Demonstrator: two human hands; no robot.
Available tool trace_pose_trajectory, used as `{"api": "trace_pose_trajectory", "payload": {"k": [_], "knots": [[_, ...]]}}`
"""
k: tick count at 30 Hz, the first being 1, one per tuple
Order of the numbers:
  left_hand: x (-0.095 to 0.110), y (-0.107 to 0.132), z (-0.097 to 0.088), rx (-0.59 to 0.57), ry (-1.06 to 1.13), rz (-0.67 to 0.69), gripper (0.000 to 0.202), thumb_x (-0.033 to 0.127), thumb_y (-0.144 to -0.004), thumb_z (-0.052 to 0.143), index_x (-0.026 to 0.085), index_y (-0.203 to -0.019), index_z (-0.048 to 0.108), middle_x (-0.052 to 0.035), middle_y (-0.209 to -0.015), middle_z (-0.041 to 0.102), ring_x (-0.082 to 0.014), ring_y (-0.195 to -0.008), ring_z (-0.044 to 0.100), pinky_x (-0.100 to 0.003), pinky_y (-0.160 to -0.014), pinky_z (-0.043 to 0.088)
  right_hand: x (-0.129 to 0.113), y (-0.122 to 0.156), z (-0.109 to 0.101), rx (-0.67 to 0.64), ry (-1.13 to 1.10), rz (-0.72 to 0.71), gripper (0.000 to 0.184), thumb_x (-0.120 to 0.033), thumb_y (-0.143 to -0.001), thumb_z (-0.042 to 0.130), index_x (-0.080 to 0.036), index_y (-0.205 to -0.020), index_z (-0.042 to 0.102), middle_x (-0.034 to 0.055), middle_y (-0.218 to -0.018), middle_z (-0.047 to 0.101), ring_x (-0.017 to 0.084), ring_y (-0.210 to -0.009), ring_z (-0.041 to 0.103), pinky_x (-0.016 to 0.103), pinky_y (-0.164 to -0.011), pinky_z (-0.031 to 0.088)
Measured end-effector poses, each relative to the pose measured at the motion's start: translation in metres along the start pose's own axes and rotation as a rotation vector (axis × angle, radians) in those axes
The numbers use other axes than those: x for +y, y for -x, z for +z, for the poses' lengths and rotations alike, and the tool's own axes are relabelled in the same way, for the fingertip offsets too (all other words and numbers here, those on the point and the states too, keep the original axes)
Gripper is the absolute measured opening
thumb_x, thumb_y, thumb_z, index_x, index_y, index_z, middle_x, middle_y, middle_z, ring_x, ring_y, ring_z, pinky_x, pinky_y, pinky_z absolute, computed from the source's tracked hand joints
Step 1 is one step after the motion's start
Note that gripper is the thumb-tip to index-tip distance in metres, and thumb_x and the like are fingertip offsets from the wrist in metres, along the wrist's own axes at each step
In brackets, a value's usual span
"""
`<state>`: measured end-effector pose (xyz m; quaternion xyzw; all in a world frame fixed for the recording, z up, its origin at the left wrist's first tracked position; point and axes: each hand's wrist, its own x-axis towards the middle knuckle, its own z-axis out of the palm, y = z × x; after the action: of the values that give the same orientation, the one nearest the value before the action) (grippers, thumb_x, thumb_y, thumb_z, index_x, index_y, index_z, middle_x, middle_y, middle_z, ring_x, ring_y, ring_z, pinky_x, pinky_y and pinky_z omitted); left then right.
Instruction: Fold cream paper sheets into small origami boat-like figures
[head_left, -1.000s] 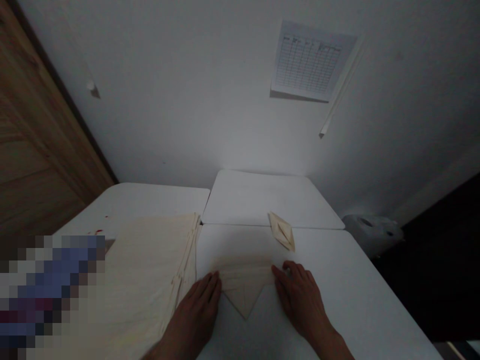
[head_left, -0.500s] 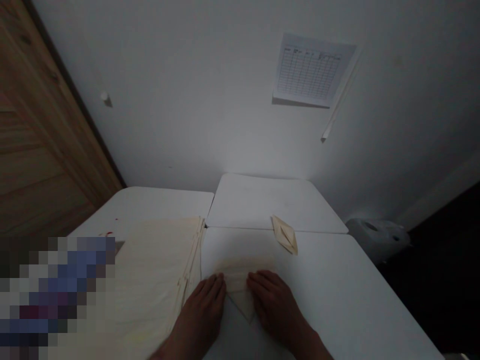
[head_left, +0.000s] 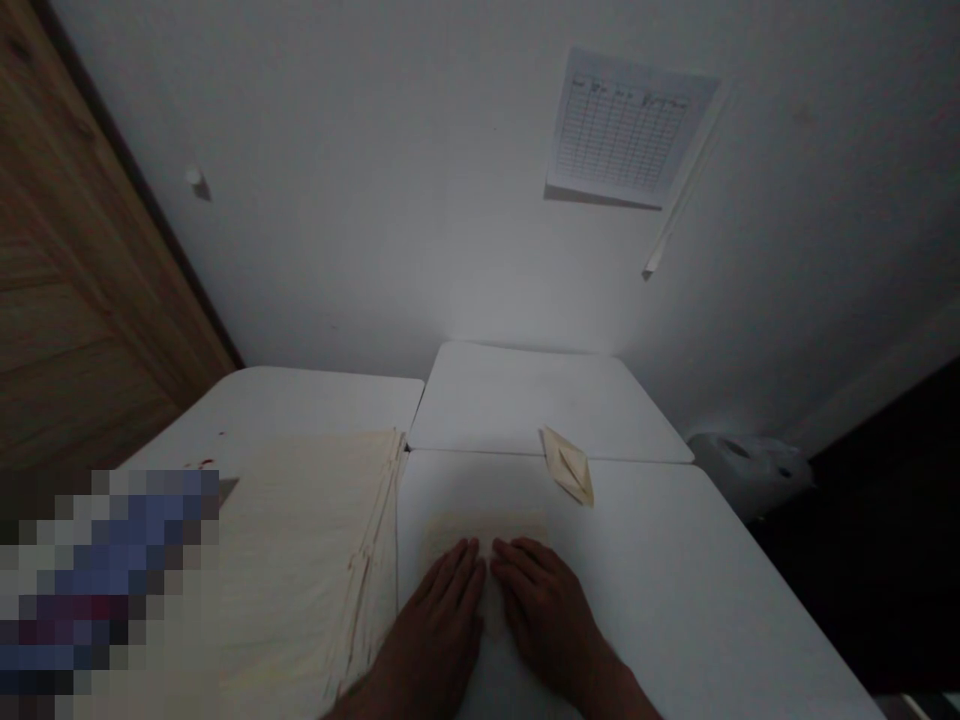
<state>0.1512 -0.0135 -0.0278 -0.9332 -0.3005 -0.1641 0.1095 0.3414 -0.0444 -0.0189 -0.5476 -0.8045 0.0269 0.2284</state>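
Note:
A cream cloth napkin (head_left: 480, 528), partly folded, lies on the white table (head_left: 675, 560) in front of me. My left hand (head_left: 439, 630) and my right hand (head_left: 544, 610) rest flat on it side by side, fingers stretched out and nearly touching at the middle. Both hands cover most of the fold; only its far edge shows. A small folded cream napkin (head_left: 568, 465) lies further back, to the right of my hands.
A stack of flat cream cloths (head_left: 300, 560) lies to the left of my hands. A pixelated patch covers the lower left. A wooden door (head_left: 67, 300) stands at the left. A printed sheet (head_left: 626, 130) hangs on the white wall. A white object (head_left: 742, 465) sits beyond the table's right edge.
My hands have slid inward from the outer ends of the folded napkin to meet at its middle, now covering the downward point.

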Motion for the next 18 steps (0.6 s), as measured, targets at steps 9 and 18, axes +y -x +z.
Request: {"api": "trace_pose_trajectory", "payload": {"k": [9, 18], "knots": [[0.000, 0.021, 0.008, 0.033, -0.119, -0.200, 0.051, 0.034, -0.085, 0.046, 0.004, -0.127, 0.051, -0.0216, -0.134, 0.049, -0.0335, -0.125, 0.045, -0.042, -0.098, 0.044, -0.004, 0.000, -0.001, 0.023, -0.015, 0.008, 0.034, -0.012, -0.088, 0.048, -0.022, -0.118, 0.060, 0.0032, -0.127, 0.060, 0.021, -0.115, 0.053, 0.037, -0.100, 0.044], [-0.001, 0.022, 0.007, 0.022, -0.122, -0.198, 0.054, 0.037, -0.084, 0.049, 0.005, -0.127, 0.052, -0.0214, -0.134, 0.049, -0.0334, -0.125, 0.046, -0.041, -0.097, 0.044, 0.018, 0.012, -0.011, 0.047, 0.062, 0.077, 0.037, -0.013, -0.087, 0.050, -0.022, -0.121, 0.060, 0.0024, -0.125, 0.062, 0.025, -0.116, 0.053, 0.042, -0.099, 0.045]]}}
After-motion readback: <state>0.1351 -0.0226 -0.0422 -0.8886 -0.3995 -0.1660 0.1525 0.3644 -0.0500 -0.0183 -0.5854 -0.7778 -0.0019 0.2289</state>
